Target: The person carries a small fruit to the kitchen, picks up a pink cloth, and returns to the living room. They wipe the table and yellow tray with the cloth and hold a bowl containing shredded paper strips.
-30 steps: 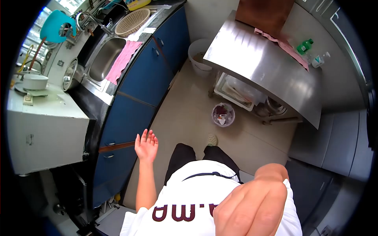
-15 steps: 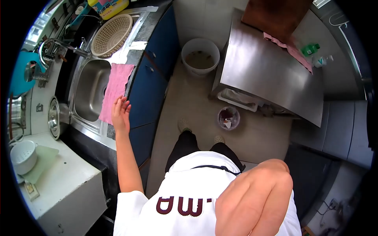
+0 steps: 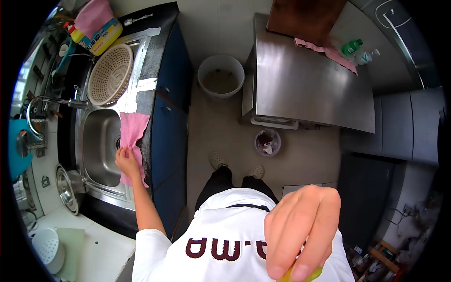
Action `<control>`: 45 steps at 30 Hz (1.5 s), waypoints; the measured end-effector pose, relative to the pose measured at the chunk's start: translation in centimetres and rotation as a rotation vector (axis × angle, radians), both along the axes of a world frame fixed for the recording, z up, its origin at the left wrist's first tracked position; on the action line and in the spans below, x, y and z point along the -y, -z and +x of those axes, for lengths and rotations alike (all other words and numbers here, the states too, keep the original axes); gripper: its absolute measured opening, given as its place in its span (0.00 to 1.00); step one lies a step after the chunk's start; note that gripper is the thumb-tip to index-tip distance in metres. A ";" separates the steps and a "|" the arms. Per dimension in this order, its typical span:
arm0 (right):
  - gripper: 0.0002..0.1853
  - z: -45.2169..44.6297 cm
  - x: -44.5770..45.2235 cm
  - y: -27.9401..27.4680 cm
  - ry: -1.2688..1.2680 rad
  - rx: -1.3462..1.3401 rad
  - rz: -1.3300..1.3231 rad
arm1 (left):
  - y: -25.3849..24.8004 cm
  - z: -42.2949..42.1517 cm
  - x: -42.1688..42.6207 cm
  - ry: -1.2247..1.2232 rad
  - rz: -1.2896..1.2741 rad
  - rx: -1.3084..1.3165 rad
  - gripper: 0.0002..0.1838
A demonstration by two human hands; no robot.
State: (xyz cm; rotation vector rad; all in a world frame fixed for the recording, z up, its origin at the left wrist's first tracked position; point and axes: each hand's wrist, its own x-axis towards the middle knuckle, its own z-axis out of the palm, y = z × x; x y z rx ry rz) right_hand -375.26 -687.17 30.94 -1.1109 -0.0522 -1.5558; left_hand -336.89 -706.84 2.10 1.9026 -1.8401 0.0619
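My left hand (image 3: 127,162) is over the sink's right edge, its fingertips pinching the pink cloth (image 3: 135,128). That cloth lies along the rim between the steel sink (image 3: 101,150) and the dark counter edge, bunched a little at my fingers. Close to the camera at the lower right is my right hand (image 3: 303,225), fingers bent and pressed together. A yellow-green thing (image 3: 310,275) shows under its fingertips; most of it is hidden by the hand.
A beige basket (image 3: 111,75) and a yellow bottle (image 3: 104,37) stand beyond the sink, with the faucet (image 3: 56,100) at left. A white bucket (image 3: 221,77) and small bin (image 3: 268,142) are on the floor, near the steel table (image 3: 310,84).
My left hand has moved left to the sink and taken hold of the pink cloth. The yellow-green thing under my right hand now shows. The view has shifted toward the sink.
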 end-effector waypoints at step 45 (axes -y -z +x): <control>0.17 -11.3 -25.5 -2.0 0.745 0.235 0.095 | -4.8 -44.3 -22.3 0.910 1.218 -0.880 0.17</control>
